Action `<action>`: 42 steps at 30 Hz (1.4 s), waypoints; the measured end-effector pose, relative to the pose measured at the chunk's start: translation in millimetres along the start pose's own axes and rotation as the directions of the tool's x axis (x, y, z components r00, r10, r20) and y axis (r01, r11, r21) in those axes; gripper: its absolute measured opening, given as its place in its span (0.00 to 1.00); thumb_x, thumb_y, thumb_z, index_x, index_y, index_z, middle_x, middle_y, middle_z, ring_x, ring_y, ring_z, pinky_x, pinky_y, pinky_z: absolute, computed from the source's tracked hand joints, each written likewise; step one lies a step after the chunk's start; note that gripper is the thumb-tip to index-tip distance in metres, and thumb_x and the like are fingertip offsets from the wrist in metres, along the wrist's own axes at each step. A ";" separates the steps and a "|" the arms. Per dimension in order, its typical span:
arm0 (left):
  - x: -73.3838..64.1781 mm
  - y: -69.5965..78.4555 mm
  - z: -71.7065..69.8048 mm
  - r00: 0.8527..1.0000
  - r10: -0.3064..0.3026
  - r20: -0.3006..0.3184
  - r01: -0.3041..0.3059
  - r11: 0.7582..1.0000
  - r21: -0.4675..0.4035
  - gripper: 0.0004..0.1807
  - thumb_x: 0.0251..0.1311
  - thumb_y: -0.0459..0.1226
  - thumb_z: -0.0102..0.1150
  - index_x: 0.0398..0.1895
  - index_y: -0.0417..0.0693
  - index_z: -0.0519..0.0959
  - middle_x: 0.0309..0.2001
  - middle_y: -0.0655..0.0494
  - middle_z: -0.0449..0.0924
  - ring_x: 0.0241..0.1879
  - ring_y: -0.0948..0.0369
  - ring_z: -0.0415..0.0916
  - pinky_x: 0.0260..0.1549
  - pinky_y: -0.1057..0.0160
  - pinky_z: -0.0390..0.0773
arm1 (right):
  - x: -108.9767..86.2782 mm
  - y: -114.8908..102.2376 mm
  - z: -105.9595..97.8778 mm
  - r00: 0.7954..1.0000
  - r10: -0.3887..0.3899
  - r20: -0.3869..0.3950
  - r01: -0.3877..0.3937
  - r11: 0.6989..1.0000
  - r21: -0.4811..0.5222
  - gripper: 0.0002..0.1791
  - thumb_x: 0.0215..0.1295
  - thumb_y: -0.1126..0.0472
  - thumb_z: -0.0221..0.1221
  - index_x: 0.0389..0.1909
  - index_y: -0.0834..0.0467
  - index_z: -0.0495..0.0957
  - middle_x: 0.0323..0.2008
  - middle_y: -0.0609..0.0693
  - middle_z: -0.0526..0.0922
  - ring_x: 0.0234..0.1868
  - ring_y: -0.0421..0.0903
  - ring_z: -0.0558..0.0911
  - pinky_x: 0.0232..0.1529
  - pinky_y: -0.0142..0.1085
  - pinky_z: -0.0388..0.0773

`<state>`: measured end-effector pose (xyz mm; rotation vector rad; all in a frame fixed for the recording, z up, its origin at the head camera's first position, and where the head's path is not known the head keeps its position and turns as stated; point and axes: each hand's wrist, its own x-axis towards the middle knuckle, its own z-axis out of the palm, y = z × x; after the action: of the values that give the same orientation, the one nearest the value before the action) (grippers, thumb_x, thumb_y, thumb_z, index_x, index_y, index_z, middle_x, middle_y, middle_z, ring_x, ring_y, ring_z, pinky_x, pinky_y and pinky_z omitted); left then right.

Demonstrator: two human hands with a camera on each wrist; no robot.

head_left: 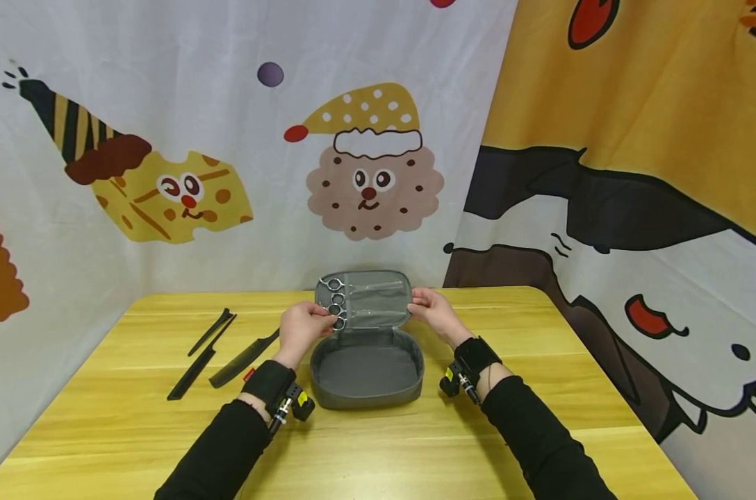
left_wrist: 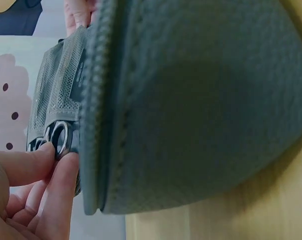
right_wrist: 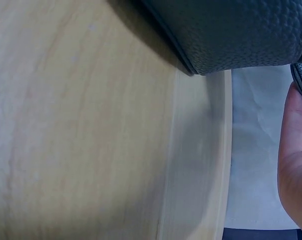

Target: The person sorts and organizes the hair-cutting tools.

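Note:
A grey zippered case (head_left: 367, 401) stands unzipped on the table, its lid (head_left: 378, 298) raised at the back. Scissors (left_wrist: 68, 142) sit in the lid's mesh pockets, with metal finger rings sticking out at the left side. My left hand (head_left: 301, 332) pinches a lower ring between thumb and fingertips. On the opposite side, my right hand (head_left: 439, 314) holds the lid's right edge with its fingers. The right wrist view catches only part of that hand (right_wrist: 295, 155) at the lid's edge. Blades are hard to make out behind the mesh.
Left of the case lie a black hair clip (head_left: 209, 332), a black tail comb (head_left: 193, 373) and a wider dark comb (head_left: 243, 358) on the wooden table (head_left: 378, 458). Behind the table's back edge hangs a printed cloth (head_left: 228, 264).

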<state>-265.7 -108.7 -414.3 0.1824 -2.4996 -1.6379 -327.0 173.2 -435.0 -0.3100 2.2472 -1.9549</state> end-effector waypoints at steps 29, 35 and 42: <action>3.5 -5.0 -20.6 0.987 0.115 0.108 -0.130 0.981 0.147 0.05 0.55 0.31 0.69 0.33 0.36 0.85 0.27 0.49 0.85 0.25 0.59 0.84 0.27 0.62 0.84 | -2.7 -0.4 1.6 1.000 -0.001 -0.012 0.001 1.000 -0.016 0.23 0.71 0.74 0.53 0.64 0.75 0.65 0.52 0.64 0.74 0.50 0.49 0.77 0.53 0.40 0.79; -2.4 -2.4 -24.5 0.963 0.220 0.153 -0.257 0.922 0.289 0.05 0.54 0.32 0.70 0.33 0.39 0.86 0.28 0.53 0.85 0.27 0.59 0.81 0.29 0.59 0.80 | -2.6 -0.2 1.2 1.000 -0.014 -0.010 0.014 1.000 -0.011 0.22 0.71 0.74 0.53 0.64 0.75 0.66 0.52 0.64 0.75 0.49 0.47 0.78 0.53 0.39 0.80; -11.9 -1.5 -28.4 0.930 0.316 0.188 -0.366 0.850 0.378 0.06 0.53 0.32 0.71 0.34 0.40 0.87 0.32 0.52 0.85 0.33 0.54 0.82 0.35 0.54 0.81 | -2.3 -0.2 0.2 1.000 -0.022 0.001 0.022 1.000 0.000 0.21 0.71 0.74 0.54 0.63 0.74 0.68 0.49 0.60 0.78 0.45 0.42 0.79 0.51 0.37 0.80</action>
<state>-248.7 -132.7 -405.3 -0.3139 -2.7339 -1.0047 -324.7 173.6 -434.9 -0.3372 2.2533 -1.9651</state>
